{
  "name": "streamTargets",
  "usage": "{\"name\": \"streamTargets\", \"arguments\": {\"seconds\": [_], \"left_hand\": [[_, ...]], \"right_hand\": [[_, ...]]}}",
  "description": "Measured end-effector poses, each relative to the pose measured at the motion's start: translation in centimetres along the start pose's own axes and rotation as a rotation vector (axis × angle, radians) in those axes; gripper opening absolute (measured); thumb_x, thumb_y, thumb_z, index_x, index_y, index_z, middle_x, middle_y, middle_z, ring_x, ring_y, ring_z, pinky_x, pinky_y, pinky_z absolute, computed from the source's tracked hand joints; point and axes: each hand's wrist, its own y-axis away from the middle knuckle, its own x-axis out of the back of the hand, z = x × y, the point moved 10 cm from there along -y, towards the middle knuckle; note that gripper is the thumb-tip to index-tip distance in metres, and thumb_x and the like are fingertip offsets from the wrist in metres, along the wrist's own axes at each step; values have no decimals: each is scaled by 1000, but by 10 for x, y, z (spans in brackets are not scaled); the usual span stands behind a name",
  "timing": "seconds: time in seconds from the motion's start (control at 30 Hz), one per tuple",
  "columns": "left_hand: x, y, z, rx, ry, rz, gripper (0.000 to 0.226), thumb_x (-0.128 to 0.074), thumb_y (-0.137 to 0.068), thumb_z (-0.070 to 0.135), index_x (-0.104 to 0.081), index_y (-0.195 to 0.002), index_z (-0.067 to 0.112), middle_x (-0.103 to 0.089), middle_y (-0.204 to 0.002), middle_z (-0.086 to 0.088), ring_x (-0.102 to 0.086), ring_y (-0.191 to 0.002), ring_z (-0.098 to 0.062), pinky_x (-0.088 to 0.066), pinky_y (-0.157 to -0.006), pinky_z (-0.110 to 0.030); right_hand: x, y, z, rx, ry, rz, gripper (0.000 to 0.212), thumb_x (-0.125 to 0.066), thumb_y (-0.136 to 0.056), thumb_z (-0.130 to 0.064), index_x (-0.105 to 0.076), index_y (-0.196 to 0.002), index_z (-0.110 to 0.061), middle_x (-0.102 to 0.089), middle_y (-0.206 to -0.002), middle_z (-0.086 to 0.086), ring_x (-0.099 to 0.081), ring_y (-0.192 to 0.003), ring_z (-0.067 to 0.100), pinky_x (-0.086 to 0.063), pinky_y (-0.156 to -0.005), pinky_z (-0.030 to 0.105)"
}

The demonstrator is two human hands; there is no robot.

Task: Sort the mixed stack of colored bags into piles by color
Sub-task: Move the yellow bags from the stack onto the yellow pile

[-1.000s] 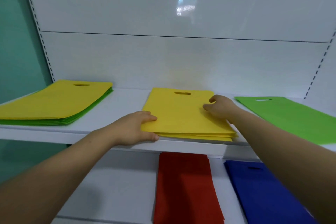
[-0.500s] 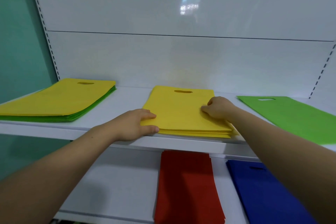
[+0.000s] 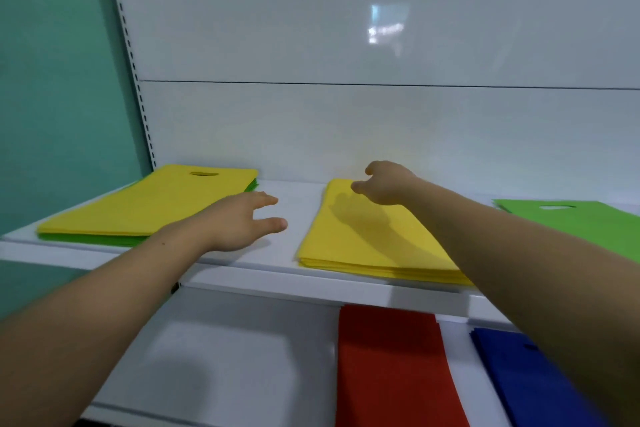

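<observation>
Head view. The upper shelf (image 3: 294,194) carried three lots of bags. At the left lay the mixed stack (image 3: 149,208), with a yellow bag on top, its handle cut-out toward the back panel (image 3: 346,121), and green edges showing beneath it along the front and the far right corner. In the middle sat the yellow pile (image 3: 360,246), several layers deep at its front edge. The green pile (image 3: 595,225) lay at the right, partly out of frame.

The left hand (image 3: 242,222) hung over bare shelf between the mixed stack and the yellow pile, fingers spread, thumb apart, holding nothing. The right hand (image 3: 389,184) was over the far end of the yellow pile, fingers loosely curled, nothing seen between them. Its shadow fell on the top bag; contact could not be judged.

On the lower shelf (image 3: 214,357) lay the red pile (image 3: 388,367) and, just right of it, the blue pile (image 3: 519,381). A teal wall (image 3: 52,80) stood at the left.
</observation>
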Motion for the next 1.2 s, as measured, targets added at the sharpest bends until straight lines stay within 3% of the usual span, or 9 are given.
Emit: {"name": "streamTargets", "arguments": {"seconds": [0.37,0.5,0.6,0.77,0.97,1.2], "left_hand": [[82,30,-193,193,-8,111,61,-52,-90,51,-40,-142,23,-30,-153,2,-30,-139,-18,-23,-111,-29],[99,32,-261,262,1,99,61,-54,-89,52,-43,-140,21,-36,-150,-1,-37,-135,-22,-29,-108,-30],[107,28,-294,280,41,111,59,-57,-89,49,-45,-140,21,-39,-148,-3,-40,-133,-23,-32,-107,-31],[89,22,-315,232,219,99,55,-59,-88,45,-47,-137,23,-40,-147,-1,-42,-129,-21,-33,-95,-29],[86,23,-321,170,188,184,52,-52,-89,51,-48,-136,29,-35,-150,7,-34,-135,-17,-29,-106,-35],[85,23,-328,179,340,201,57,-63,-84,48,-49,-135,29,-34,-151,6,-34,-136,-17,-28,-107,-33]], "right_hand": [[-81,-34,-181,79,-83,-69,59,-48,-96,-46,-41,-138,-5,-42,-145,13,-40,-131,29,-35,-101,32],[-113,-48,-223,-6,-170,-68,52,-47,-96,-46,-51,-123,-1,-56,-126,15,-52,-114,30,-40,-82,30],[-131,-54,-234,-117,-258,-44,55,-47,-95,-50,-51,-120,-1,-58,-121,15,-54,-111,31,-38,-78,30],[-144,-54,-229,-255,-327,36,64,-60,-87,-51,-43,-131,-7,-51,-131,14,-49,-119,31,-41,-88,33],[-138,-45,-218,-276,-460,189,55,-64,-87,-27,-43,-136,-15,-59,-124,12,-54,-115,29,-43,-91,33],[-142,-46,-216,-295,-485,167,57,-66,-86,-32,-43,-136,-16,-57,-125,9,-55,-113,28,-45,-94,36]]}}
